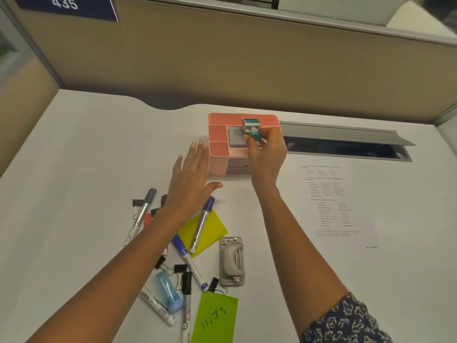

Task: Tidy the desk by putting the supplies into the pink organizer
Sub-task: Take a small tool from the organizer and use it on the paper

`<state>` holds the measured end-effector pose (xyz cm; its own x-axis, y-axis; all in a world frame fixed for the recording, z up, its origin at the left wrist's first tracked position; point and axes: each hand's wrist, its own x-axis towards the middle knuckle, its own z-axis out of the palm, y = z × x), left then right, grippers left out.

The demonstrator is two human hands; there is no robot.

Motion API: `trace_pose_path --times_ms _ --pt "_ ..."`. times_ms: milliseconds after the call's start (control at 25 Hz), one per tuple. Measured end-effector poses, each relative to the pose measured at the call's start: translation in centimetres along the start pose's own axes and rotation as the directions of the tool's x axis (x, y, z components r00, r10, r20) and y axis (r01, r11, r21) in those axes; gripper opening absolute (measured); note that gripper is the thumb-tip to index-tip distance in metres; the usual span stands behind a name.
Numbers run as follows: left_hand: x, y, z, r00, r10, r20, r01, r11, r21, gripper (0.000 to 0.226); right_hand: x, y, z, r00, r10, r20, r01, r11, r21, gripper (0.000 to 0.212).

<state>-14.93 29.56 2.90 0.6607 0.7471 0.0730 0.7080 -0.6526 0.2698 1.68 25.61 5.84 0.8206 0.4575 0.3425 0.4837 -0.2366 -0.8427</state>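
**Over the organizer, a tape dispenser on its way in**

Above the pink organizer [217, 149], the right hand [267, 154] pinches a small teal and silver tape dispenser [252, 128] between thumb and fingertips, holding it over the top compartments. Just left of that hand, inside the organizer, lies a grey box [237, 137] with printed lettering. Whether the dispenser already touches the organizer or hangs just clear of it cannot be told from this angle.

The left hand [191, 179] is spread wide and holds nothing, palm down, hovering beside the organizer's left wall and above the far end of the clutter.

Nearer the body than both hands, most of the supplies are unsorted: a black-capped marker [144, 211], two blue-capped markers [202, 226], further markers, a yellow sticky pad [215, 229], a grey hole punch [231, 261], several black binder clips [179, 269], a pale blue bottle [168, 290] and a green note [217, 318] with handwriting. To the right of the right forearm lies a printed sheet [333, 201].

The step in hand looks like seating the dispenser in a compartment, so the task seems at an early stage. The next move probably calls for lowering it into a free slot beside the grey box and letting go, while the empty left hand is well placed to drop onto a marker below it.
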Motion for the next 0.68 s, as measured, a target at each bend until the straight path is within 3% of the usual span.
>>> trace_pose_path --times_ms 200,680 --pt "0.1 -0.2 0.4 0.999 0.034 0.017 -0.034 0.999 -0.036 0.091 -0.7 0.7 1.0 0.998 -0.033 -0.053 0.032 0.999 -0.024 0.029" --pt "0.3 -0.5 0.3 0.999 0.043 0.032 -0.04 0.997 -0.068 0.09 -0.9 1.0 1.1 0.998 -0.038 0.046 0.043 0.993 -0.113 0.032"
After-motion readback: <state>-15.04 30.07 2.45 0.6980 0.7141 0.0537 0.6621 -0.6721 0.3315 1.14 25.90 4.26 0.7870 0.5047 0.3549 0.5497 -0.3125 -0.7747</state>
